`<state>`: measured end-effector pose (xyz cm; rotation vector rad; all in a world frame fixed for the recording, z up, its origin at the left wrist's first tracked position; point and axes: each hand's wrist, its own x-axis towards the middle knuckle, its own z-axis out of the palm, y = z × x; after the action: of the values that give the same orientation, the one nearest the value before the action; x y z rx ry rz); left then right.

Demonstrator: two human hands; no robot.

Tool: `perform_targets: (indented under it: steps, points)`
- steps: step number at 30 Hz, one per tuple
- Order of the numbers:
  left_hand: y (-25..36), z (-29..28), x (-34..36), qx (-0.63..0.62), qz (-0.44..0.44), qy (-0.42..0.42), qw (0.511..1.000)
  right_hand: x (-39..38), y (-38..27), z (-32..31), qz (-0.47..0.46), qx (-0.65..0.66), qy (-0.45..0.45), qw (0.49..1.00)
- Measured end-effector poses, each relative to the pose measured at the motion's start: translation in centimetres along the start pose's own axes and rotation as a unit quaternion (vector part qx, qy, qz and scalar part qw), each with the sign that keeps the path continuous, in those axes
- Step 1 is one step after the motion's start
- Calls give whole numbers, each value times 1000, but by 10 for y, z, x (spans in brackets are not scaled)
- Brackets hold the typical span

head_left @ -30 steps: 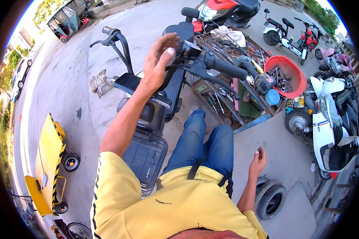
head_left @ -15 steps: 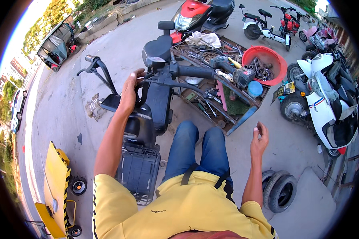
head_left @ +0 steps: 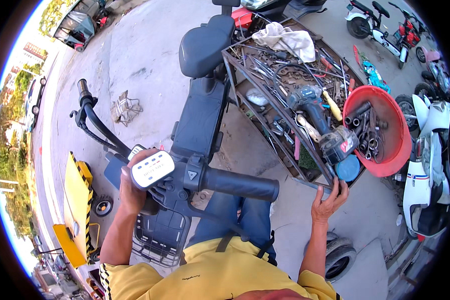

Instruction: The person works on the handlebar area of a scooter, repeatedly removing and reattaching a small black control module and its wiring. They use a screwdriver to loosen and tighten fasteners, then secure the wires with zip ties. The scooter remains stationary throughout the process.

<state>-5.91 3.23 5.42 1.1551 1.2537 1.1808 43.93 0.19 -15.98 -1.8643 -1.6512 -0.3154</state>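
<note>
A black electric scooter's handlebar (head_left: 185, 182) stands just in front of me, with a rubber grip at its right end. At its middle sits a white, rounded display panel (head_left: 153, 170). My left hand (head_left: 131, 189) curls round the left side of this display, fingers partly hidden behind it. My right hand (head_left: 329, 201) is empty, its fingers apart, the fingertips at the near corner of a metal tool cart (head_left: 300, 179). Just beyond them is a round blue lid (head_left: 348, 168). A cordless power tool (head_left: 320, 117) lies on the cart beside that lid.
Spanners and a white rag (head_left: 285, 41) fill the cart top. A red bowl (head_left: 400, 135) of sockets stands at its right. The scooter's seat (head_left: 205, 47) is ahead, its rear rack (head_left: 160, 235) lower left. Tyres (head_left: 340, 260) lie lower right; parked scooters (head_left: 420, 185) line the right.
My view has come closer to the handlebar and cart. My left hand has closed round the display, and my right hand has moved from open air to the cart's corner.
</note>
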Motion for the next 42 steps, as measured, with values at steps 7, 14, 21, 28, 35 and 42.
perform_targets:
  steps: [7, 14, 21, 28, 35, 42]
  points:
    - [14, 9, 22, 96, -22, -6, 995, 19, -11, -31, 18, 21, -131, 991]
    - [20, 6, 28, 77, -18, 1, 997, 38, -29, -133, 108, 60, -322, 939]
    - [7, 5, 31, 17, -81, 30, 996, 9, 24, -191, 598, 288, -233, 711]
    - [-21, -26, 9, 24, -84, 204, 975, 76, 128, -109, 760, 482, -32, 435]
    - [62, 21, -125, 96, -39, 565, 818, 176, 170, -26, 590, 722, -99, 347]
    - [55, 228, -343, 164, -195, 731, 633, 203, 164, 6, 628, 722, -169, 236]
